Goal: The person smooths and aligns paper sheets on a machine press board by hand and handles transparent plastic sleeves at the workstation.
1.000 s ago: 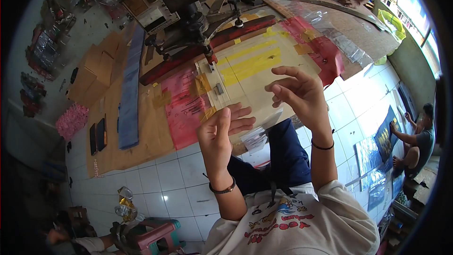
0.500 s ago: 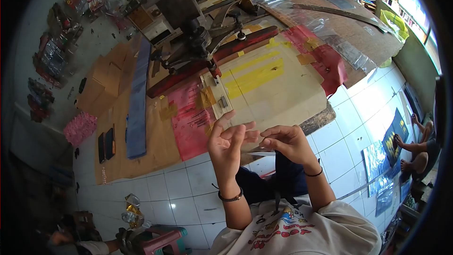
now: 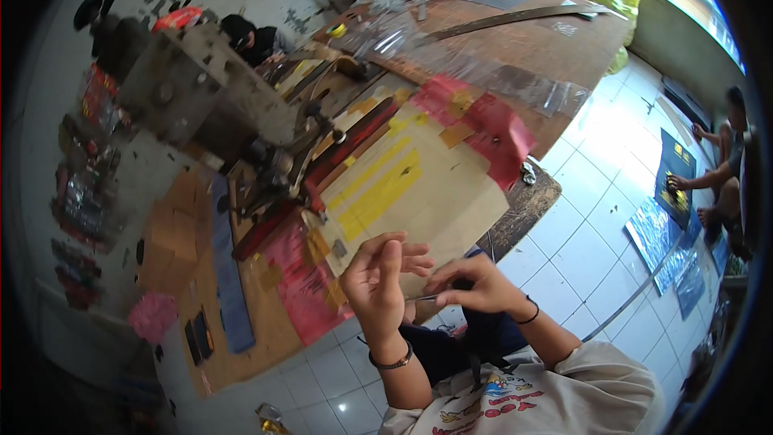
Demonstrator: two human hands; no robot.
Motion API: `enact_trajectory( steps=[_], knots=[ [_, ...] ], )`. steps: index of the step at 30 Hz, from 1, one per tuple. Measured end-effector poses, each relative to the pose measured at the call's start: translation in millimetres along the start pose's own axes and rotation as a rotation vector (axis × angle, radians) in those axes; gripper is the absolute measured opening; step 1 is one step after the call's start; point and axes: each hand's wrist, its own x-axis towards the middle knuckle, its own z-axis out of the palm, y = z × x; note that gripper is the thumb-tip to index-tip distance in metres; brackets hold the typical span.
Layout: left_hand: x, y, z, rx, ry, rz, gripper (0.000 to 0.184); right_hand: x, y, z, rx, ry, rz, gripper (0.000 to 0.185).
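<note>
The right grip (image 3: 475, 283) is nearly closed, its thumb and fingers bent together around or against a thin grey sliver (image 3: 423, 299); how firmly it is held cannot be told. The sliver lies in front of the person, between the two hands, its long axis running almost level across the view, one end at the right fingers and the other pointing towards the left hand. The left grip (image 3: 375, 283) is open, palm up, fingers spread and slightly curled; whether it touches the sliver is unclear.

Beyond the hands, a beige board (image 3: 451, 193) lies flat on the desk (image 3: 278, 342), its long axis slanting from lower left to upper right. Yellow strips (image 3: 378, 188) on it slant the same way, as does the red bar (image 3: 366, 130) along its far side. Red sheeting (image 3: 296, 278) lies at its left end.
</note>
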Motion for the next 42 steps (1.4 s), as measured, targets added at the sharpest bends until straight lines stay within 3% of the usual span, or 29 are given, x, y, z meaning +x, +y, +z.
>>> enact_trajectory(
  steps=[2,6,9,12,13,14,15,16,17,18,22,23,24,26,30,31,34,36,39,40,41,42],
  knots=[
    [10.3,14.8,9.5,-0.084,-0.012,0.147,0.023,-9.6,14.9,1.7,-0.177,-0.049,-0.05,0.026],
    [41.6,64.3,20.4,-0.257,-0.006,0.454,0.025,-45.4,63.9,-3.5,-0.25,-0.103,0.214,0.026],
    [74.6,103.5,41.4,-0.255,0.108,0.548,0.035,-60.9,76.2,-14.6,-0.429,-0.204,0.258,0.024],
    [121.8,138.0,46.9,-0.138,0.14,0.664,0.041,-72.2,70.6,-35.1,-0.272,-0.167,0.203,0.024],
    [141.6,146.7,43.8,-0.101,0.146,0.713,0.04,-77.1,56.6,-47.8,-0.229,-0.051,0.142,0.022],
    [161.9,154.4,40.5,-0.069,0.158,0.765,0.04,-90.0,44.2,-67.3,-0.102,0.054,0.274,0.02],
    [182.8,159.1,36.3,-0.086,0.157,0.766,0.035,-107.6,33.1,-91.8,0.024,0.158,0.406,0.02],
    [202.8,160.6,34.1,-0.101,0.156,0.765,0.031,-128.0,25.0,-119.4,-0.03,0.208,0.257,0.019],
    [221.5,160.3,36.7,-0.088,0.186,0.751,0.03,-148.9,6.3,-146.8,0.019,0.212,0.323,0.02],
    [239.2,157.2,40.2,-0.074,0.214,0.736,0.028,-163.4,-12.6,-169.6,-0.133,0.175,0.28,0.02],
    [291.1,97.7,67.3,-0.09,0.082,0.356,0.023,-245.1,-61.7,-237.1,-0.424,0.005,0.621,0.029],
    [298.9,72.2,75.6,-0.079,0.03,0.252,0.021,-265.0,-68.0,-241.8,-0.41,0.069,0.571,0.033],
    [304.5,44.9,83.1,-0.065,-0.021,0.145,0.02,-295.0,-68.9,-251.7,-0.32,0.153,0.692,0.035],
    [306.0,-2.1,98.4,-0.077,-0.163,-0.059,0.019,-329.2,-66.6,-249.4,-0.244,0.288,0.533,0.037],
    [317.9,-58.3,129.5,-0.068,-0.218,-0.182,0.018,-330.4,-121.9,-212.6,-0.148,0.537,0.61,0.018],
    [332.3,-62.8,136.0,-0.049,-0.182,-0.171,0.018,-325.8,-130.8,-210.6,-0.127,0.598,0.625,0.013],
    [419.6,-57.9,140.2,-0.01,-0.14,-0.057,0.023,-296.1,-142.7,-227.4,-0.264,0.855,0.442,0.025],
    [518.9,-70.3,120.7,0.533,0.008,0.202,0.034,-227.9,-152.3,-239.8,-0.443,0.921,0.317,0.016],
    [479.9,-48.3,146.1,1.012,0.431,0.336,0.044,-113.4,-176.1,-239.4,-0.611,0.928,0.326,0.016],
    [465.4,-46.2,150.2,0.963,0.133,0.181,0.048,-91.8,-166.9,-255.9,-0.691,0.905,0.299,0.02],
    [475.9,-95.7,152.8,1.027,-0.003,0.329,0.045,-69.3,-164.3,-267.9,-0.705,0.848,0.301,0.024],
    [443.0,-101.5,155.3,0.938,-0.316,0.319,0.044,-47.6,-162.6,-276.5,-0.68,0.826,0.315,0.028]
  ],
)
